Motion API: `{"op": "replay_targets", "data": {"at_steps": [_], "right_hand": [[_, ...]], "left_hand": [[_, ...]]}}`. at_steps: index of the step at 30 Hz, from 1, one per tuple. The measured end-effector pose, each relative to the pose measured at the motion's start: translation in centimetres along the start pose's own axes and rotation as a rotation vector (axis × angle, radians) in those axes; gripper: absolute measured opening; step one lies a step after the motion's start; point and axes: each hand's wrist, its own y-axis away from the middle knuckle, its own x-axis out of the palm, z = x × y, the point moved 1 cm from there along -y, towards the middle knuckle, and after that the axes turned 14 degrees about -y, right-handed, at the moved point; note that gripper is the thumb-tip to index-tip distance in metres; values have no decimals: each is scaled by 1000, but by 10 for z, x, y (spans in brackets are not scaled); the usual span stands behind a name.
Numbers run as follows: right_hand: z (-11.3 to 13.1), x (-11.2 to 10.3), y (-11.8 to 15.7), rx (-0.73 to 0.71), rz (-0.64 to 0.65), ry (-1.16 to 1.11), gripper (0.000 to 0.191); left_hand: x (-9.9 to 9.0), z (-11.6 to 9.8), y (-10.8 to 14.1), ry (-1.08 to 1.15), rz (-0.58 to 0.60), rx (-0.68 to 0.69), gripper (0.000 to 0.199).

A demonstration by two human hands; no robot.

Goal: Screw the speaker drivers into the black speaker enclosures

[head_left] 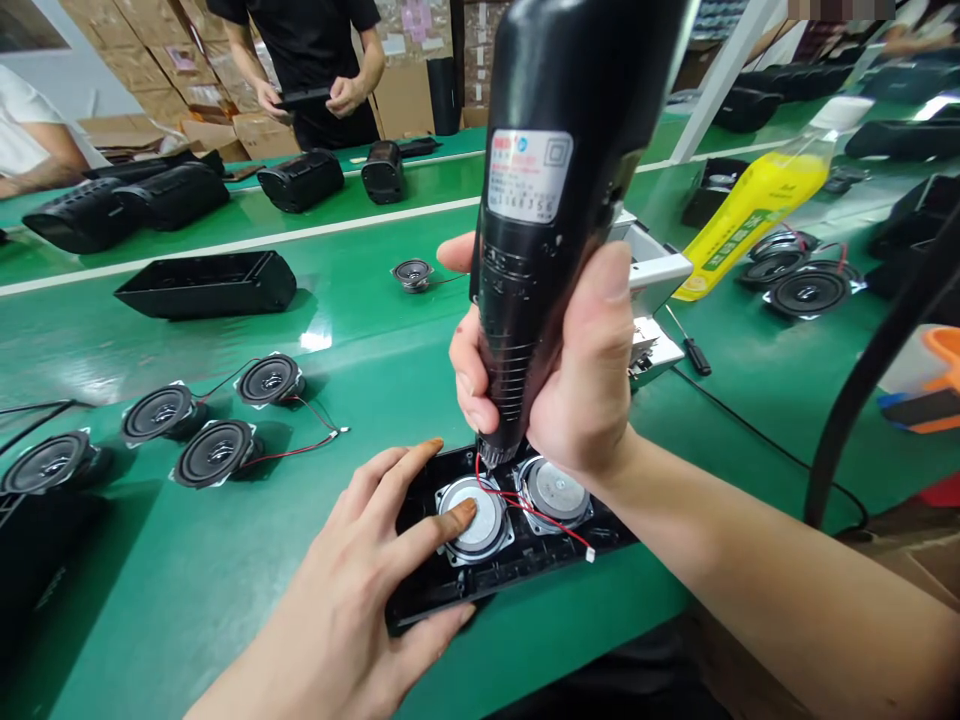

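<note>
Black handheld power driver (525,245) upright over a long, open black plastic housing (517,572).
Four round black speakers (214,455) lie left of the housing; the left hand (364,575), fingers spread, presses a silver-backed speaker (486,530) inside it and touches its rims; the right hand (581,375), fingers wrapped closed, grips the driver, nose at the housing's far side; a yellow-labelled bottle (750,215) stands tilted beyond its right end.

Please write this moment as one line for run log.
left hand: spread over black plastic housing, finger on round grey speaker magnet | right hand: holding black cylindrical power driver, nose over housing
</note>
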Motion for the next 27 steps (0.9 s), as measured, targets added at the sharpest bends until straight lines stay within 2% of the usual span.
{"op": "replay_targets", "data": {"at_steps": [14, 27], "right_hand": [[4, 2, 1, -5, 0, 47, 50], [-3, 3, 3, 25, 38, 22, 53]], "left_hand": [[0, 1, -1, 16, -18, 7, 45], [-2, 1, -3, 4, -10, 5, 45]]}}
